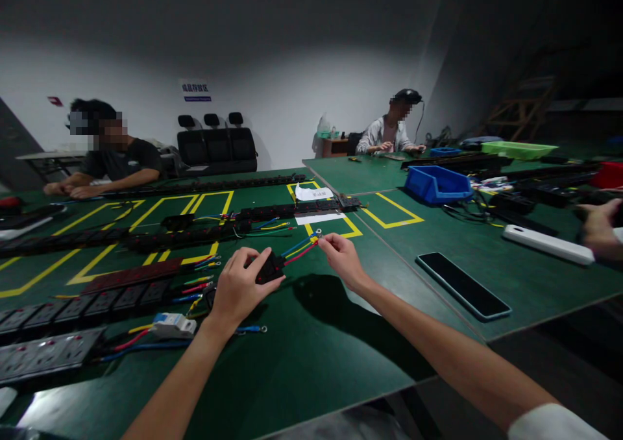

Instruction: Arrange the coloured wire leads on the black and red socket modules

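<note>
Head view; clock read from my seat, twelve dead ahead. Largest first: pale wall [292, 83] across twelve, dim toward the top, a sign [195, 89] fixed at eleven. Green table [253, 388] fills the near ground, seams crossing it, yellow outlines [403, 223] marked on the surface. A co-worker [129, 158] sits between ten and eleven, another [387, 135] at half past twelve; a third person's hand [601, 229] comes in at two. Black seats [217, 148] stand by the wall at eleven. Socket strips [53, 355] lie from nine to ten, coloured leads toward me, a white module [174, 325] among the wires at ten. Blue bin [438, 183] at one; phone [462, 284] and, beyond it, a white bar [548, 245] near two. Now the work: my left hand [238, 284] is wrapped round a dark block [270, 270] at half past eleven, thumb on the near side, forefinger on the far; whether the block touches the table I cannot tell. Blue, yellow and red wires [299, 252] run from it toward one o'clock. My right hand [343, 258] pinches their far ends between thumb and fingertips; which strands are caught, cannot tell. Smallest item, a ring terminal [318, 232], pokes out just past the pinch. Step in hand, my judgement: steadying the block while handling wire ends. Next move, I judge, calls for a firm left hold and a light right pinch, strands kept together.
</note>
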The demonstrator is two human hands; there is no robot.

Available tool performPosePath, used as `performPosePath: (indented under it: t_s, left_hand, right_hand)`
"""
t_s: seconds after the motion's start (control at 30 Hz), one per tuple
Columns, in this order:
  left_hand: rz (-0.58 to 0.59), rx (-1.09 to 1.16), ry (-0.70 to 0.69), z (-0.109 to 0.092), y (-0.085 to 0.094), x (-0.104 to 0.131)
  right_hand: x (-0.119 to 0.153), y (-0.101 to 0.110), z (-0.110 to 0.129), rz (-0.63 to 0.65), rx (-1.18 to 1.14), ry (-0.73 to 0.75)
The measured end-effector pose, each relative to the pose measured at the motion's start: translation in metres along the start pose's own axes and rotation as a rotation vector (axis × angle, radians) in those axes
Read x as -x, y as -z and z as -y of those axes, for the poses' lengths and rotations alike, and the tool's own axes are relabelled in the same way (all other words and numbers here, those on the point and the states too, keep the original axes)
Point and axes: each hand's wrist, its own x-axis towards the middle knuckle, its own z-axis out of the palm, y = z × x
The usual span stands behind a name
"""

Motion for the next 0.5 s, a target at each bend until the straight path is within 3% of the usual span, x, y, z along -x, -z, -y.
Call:
performPosePath:
  t_s: [0.5]
  left_hand:
    - [0.023,0.006,0.010,-0.0004,0.0015,0.0000]
  right_hand:
    - [0.0009,0.0008,0.0007,0.004,0.008,-0.004]
